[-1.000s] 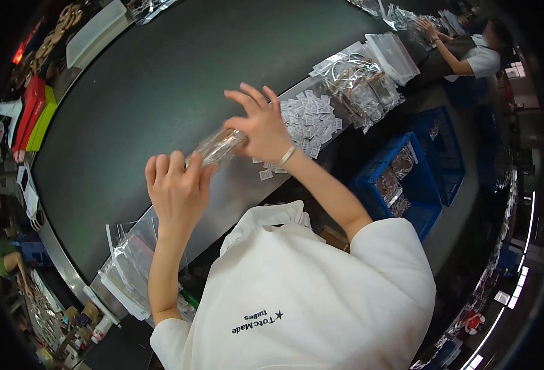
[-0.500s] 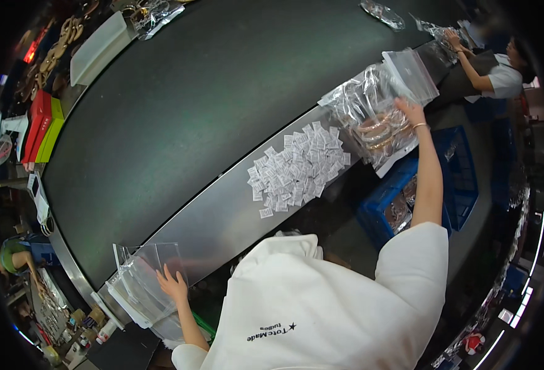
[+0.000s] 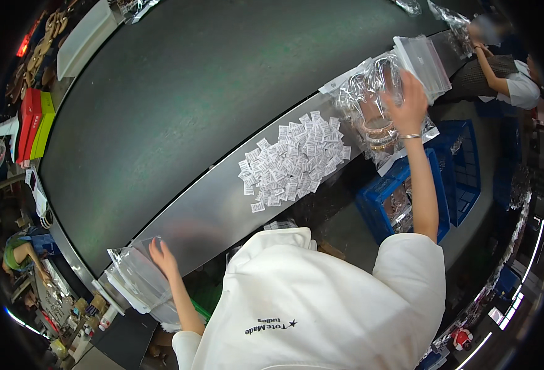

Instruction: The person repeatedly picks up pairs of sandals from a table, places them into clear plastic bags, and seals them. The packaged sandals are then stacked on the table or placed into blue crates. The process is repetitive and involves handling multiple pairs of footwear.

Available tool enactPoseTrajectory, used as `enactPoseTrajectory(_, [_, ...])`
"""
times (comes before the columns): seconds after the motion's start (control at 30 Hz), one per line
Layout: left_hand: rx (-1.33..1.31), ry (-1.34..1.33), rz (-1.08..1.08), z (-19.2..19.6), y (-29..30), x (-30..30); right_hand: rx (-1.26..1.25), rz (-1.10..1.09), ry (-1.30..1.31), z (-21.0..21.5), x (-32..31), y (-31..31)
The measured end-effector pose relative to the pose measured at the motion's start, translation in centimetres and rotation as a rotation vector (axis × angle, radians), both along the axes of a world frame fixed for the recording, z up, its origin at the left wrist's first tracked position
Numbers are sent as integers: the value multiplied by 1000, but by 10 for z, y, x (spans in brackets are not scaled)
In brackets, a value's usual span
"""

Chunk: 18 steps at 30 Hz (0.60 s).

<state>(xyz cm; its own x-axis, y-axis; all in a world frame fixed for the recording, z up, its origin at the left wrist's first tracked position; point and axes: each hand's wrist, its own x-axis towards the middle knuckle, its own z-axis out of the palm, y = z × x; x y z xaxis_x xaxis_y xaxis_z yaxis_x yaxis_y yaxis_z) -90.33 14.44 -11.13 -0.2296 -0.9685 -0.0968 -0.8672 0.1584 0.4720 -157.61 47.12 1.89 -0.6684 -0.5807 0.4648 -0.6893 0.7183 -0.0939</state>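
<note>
My left hand (image 3: 166,260) lies at the edge of a stack of clear plastic bags (image 3: 137,280) at the lower left, its fingers apart. My right hand (image 3: 409,106) is spread over clear bags (image 3: 370,92) at the far right, slightly blurred, with no grip visible. Inside those bags, gold and silver curved bands (image 3: 380,132), like bangles or headbands, show through the film. Just beyond my right hand rests a pile of flat clear bags (image 3: 425,68). Between my hands, a heap of small white printed labels (image 3: 296,157) covers part of the metal ledge (image 3: 204,233).
A dark green belt-like surface (image 3: 161,117) runs beyond the ledge. Blue crates (image 3: 401,203) stand below at the right, one holding bagged goods. A co-worker (image 3: 500,74) handles clear bags at the far right. Red and lime boxes (image 3: 36,123) stand at the left.
My right hand has shifted up over the bagged bands, which now lie in a different arrangement. My left hand has drawn slightly left and up along the clear bags. The view has shifted a little.
</note>
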Motion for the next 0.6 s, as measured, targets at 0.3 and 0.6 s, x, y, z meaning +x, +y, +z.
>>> enactPoseTrajectory(0.3, [237, 196, -553, 71, 72, -181, 548, -209, -234, -80, -32, -1])
enactPoseTrajectory(0.6, [1356, 707, -617, 93, 200, -406, 350, -116, -546, -44, -70, 8])
